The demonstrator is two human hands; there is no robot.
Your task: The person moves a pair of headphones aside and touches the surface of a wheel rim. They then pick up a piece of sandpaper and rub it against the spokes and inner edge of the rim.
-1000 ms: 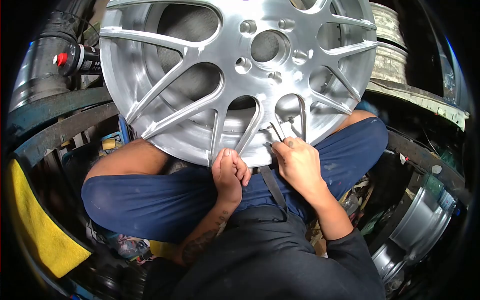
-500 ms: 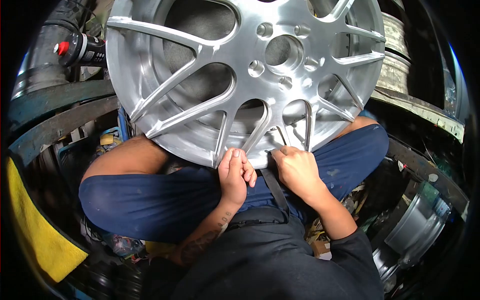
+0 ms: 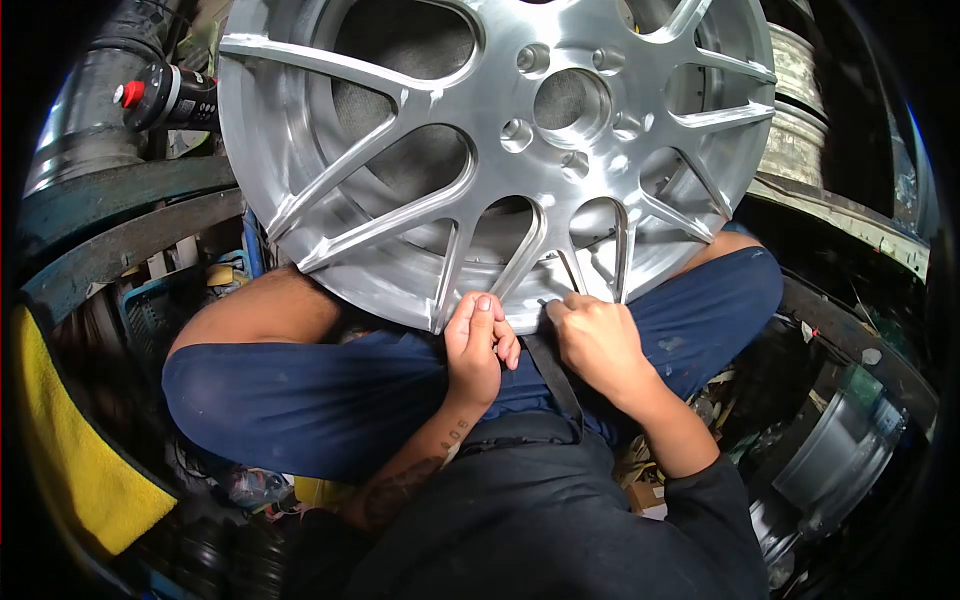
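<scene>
A bare silver alloy wheel [image 3: 490, 90] with split spokes lies tilted over the crossed legs, its near lip toward my body. My left hand [image 3: 476, 345] is curled closed against that lip, thumb beside the bent fingers; whatever it may hold is hidden. Beside it, my right hand [image 3: 603, 345] is closed at the lip below the lower spokes. A small dark piece [image 3: 545, 303] pokes out at its fingertips, too small to name. Between the hands a black strap [image 3: 550, 375] hangs down from under the wheel.
A black bottle [image 3: 170, 96] with a red cap lies at the upper left. Below it are curved metal bars [image 3: 130, 192] and a yellow cloth [image 3: 80, 450]. More wheels [image 3: 795, 140] are stacked at the upper right; another rim [image 3: 835, 460] sits lower right.
The whole view has shifted slightly, so the wheel appears a little further right. Both hands stay at the near lip, with only a slight shift of the left hand and its fingers.
</scene>
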